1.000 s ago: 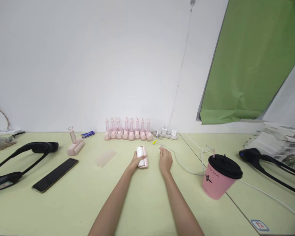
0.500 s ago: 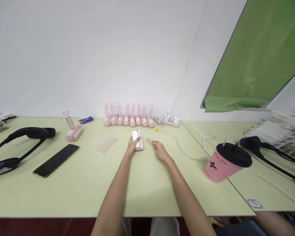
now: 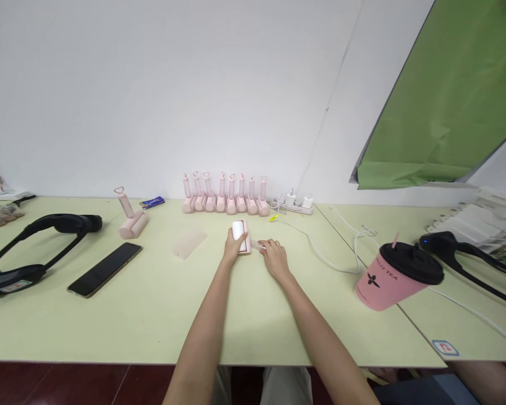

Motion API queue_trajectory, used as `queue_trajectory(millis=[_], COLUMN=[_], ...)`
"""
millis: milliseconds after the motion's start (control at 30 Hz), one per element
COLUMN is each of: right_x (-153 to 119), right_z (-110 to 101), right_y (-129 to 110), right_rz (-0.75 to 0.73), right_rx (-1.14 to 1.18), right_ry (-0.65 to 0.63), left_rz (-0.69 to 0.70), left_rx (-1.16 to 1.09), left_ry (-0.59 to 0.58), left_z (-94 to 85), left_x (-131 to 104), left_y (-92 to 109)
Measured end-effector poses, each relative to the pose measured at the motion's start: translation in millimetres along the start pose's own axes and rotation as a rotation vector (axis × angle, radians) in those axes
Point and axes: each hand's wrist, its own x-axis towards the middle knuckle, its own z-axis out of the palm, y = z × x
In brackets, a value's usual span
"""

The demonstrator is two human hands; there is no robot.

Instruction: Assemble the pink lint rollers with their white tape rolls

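My left hand (image 3: pixel 233 246) is closed around a small lint roller head, a white roll (image 3: pixel 238 229) in a pale pink case (image 3: pixel 247 233). Between the fingertips of my right hand (image 3: pixel 275 259) is a slim translucent pink handle (image 3: pixel 256 243), pointing left at the case. Its far end lies right by the case's right side; whether the two touch, I cannot tell. Left of my hands, a thin translucent sheet (image 3: pixel 190 244) lies flat on the table. Behind them stands a row of several pink lint rollers (image 3: pixel 221 203) with upright handles.
Another pink lint roller (image 3: pixel 134 225), a black phone (image 3: pixel 105 269) and a black headset (image 3: pixel 37 253) lie to the left. On the right are a pink lidded cup (image 3: pixel 390 281), a white cable (image 3: pixel 326 263) and a second black headset (image 3: pixel 468 253). A power strip (image 3: pixel 297 208) sits by the wall.
My right hand has brought the handle left, close to the lint roller's case, and turned it flatter. My left hand still holds the lint roller head. The whole view has shifted slightly.
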Motion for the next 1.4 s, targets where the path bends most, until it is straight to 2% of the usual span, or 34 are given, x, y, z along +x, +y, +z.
queue_trajectory(millis=[267,367,533,667,900,1133,1400], right_x=[4.1,3.4,2.0,1.1,-1.8,-3.6,-3.9], right_z=[-14.4,-18.3,-25.4,-31.3,-33.6,-33.5,-29.7], right_y=[18.1,15.3,10.5,10.3,10.9,3.6,4.0], right_rz=[0.017,0.001,-0.027,-0.050,-0.033,-0.091,-0.127], right_rx=[0.247,0.233,0.126,0.071,0.066,-0.164,-0.149], right_ry=[-0.015,-0.046,0.006,-0.016,-0.106,-0.101,-0.082], left_rz=[-0.040,-0.044,-0.065,-0.063,-0.052,0.003,0.030], left_rx=[-0.254,-0.275,-0.297,-0.292,-0.247,-0.134,-0.031], left_ry=[-0.116,-0.172,-0.237,-0.267,-0.290,-0.277,-0.244], left_z=[-4.2,-4.1,-3.2,-4.1,-8.1,-7.0,-6.9], left_x=[-6.4,-7.9,-7.7,-9.1,-12.1,-13.8,-16.2], left_y=[8.7,9.8,9.2,11.0,16.0,15.7,19.7])
